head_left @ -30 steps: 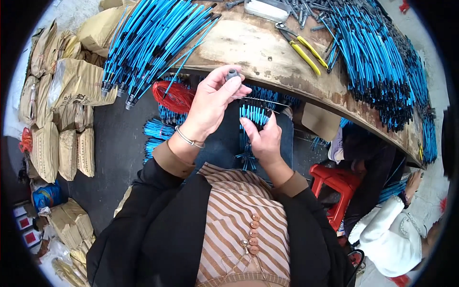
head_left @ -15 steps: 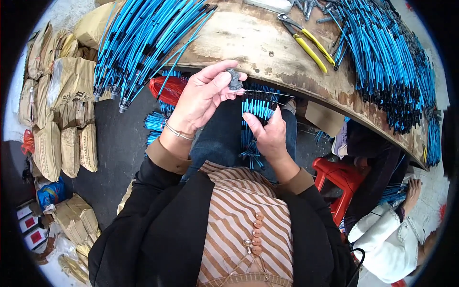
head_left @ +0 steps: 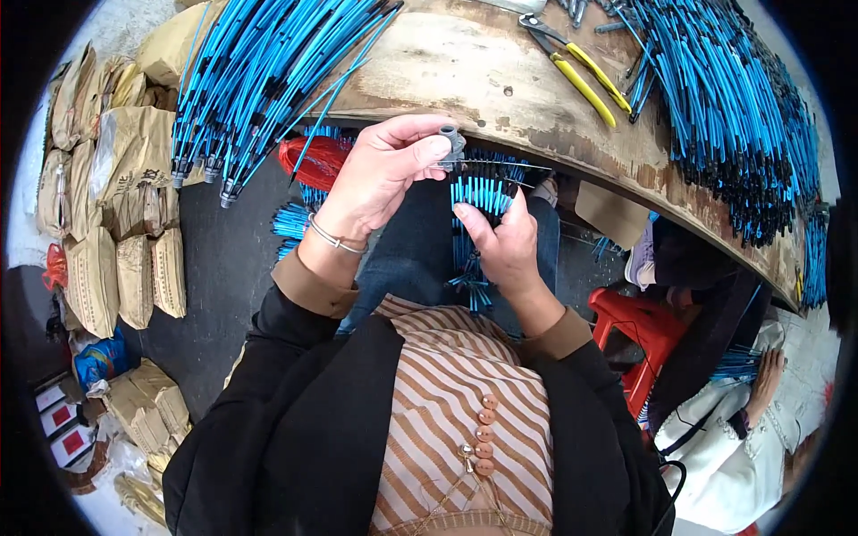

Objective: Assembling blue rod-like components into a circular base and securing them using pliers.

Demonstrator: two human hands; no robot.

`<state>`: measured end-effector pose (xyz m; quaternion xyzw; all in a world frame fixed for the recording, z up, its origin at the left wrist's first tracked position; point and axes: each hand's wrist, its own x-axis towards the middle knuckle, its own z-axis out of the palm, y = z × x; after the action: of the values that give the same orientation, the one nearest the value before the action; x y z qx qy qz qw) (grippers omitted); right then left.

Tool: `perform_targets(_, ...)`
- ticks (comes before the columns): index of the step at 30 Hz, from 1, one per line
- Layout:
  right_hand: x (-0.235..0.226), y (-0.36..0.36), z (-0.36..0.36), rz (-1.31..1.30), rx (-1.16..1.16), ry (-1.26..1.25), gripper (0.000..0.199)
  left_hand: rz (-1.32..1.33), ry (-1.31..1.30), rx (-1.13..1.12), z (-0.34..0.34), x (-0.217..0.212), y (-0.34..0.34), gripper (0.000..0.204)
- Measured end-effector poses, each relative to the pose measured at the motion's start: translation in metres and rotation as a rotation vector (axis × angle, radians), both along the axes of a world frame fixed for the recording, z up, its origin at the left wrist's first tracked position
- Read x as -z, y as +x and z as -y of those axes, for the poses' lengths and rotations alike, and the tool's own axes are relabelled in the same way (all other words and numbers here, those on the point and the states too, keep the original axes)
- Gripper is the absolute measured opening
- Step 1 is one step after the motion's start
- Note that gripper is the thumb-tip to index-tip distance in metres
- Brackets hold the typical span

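Observation:
Between the thumb and fingers of my left hand (head_left: 393, 174) is a small grey ribbed fitting (head_left: 453, 143), its round open end tilted up. A thin dark rod (head_left: 514, 166) runs from beside the fitting out to the right. Just below, my right hand (head_left: 507, 239) grips a row of short blue tubes (head_left: 483, 193) with dark ends; its thumb lies along their near side and its other fingers are mostly hidden behind. More blue tube ends hang beneath this row, over my lap.
The worn wooden table (head_left: 438, 67) curves ahead, carrying yellow-handled pliers (head_left: 581, 71) and large piles of blue tubes (head_left: 259, 80) at left and right (head_left: 724, 116). Brown paper sacks (head_left: 138, 170) stack at left. A red stool (head_left: 630, 335) and a seated person (head_left: 724, 447) are at right.
My left hand has turned the grey fitting so its open end shows, and brought it slightly right. My right hand keeps its grip on the blue tubes, almost unmoved.

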<state>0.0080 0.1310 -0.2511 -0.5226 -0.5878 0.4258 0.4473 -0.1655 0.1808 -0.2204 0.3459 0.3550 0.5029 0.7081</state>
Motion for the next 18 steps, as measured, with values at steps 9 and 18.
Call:
perform_targets(9, 0.002, -0.004, -0.002, 0.087, 0.041, -0.001, 0.035, -0.378, 0.223, -0.106, 0.02, -0.02, 0.014, 0.045)
perform_targets(18, 0.0, -0.006, 0.002, 0.069, 0.011, 0.045, 0.035, -0.664, 0.369, -0.183, 0.024, -0.012, 0.013, 0.054)
